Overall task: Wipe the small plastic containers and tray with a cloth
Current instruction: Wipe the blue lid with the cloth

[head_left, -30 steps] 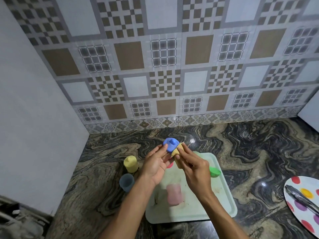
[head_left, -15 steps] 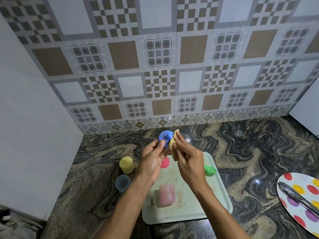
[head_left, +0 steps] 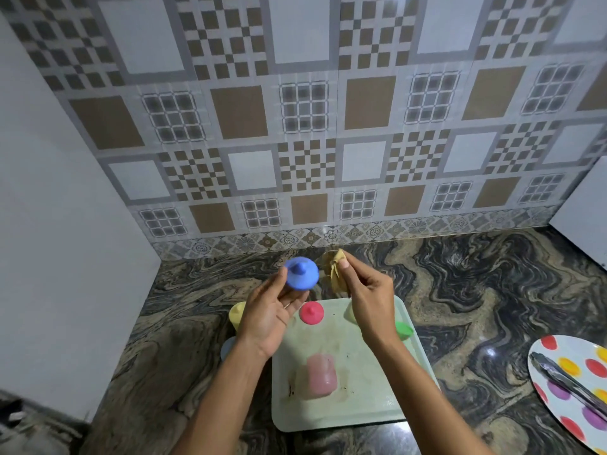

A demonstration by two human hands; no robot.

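The right hand (head_left: pixel 368 300), pinching the bunched cloth (head_left: pixel 333 269), has drawn just clear of the blue lid (head_left: pixel 301 273) gripped by the left hand (head_left: pixel 267 318) above the tray (head_left: pixel 345 418) — that wipe seems finished; the pink container (head_left: pixel 317 376) on the tray waits.

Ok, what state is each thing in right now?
blue lid: held up by left hand.
cloth: bunched, pinched by right hand.
red lid: lying on tray, knob up.
pink container: standing on tray.
tray: flat on counter, smudged.
yellow container: standing on counter, left of tray.
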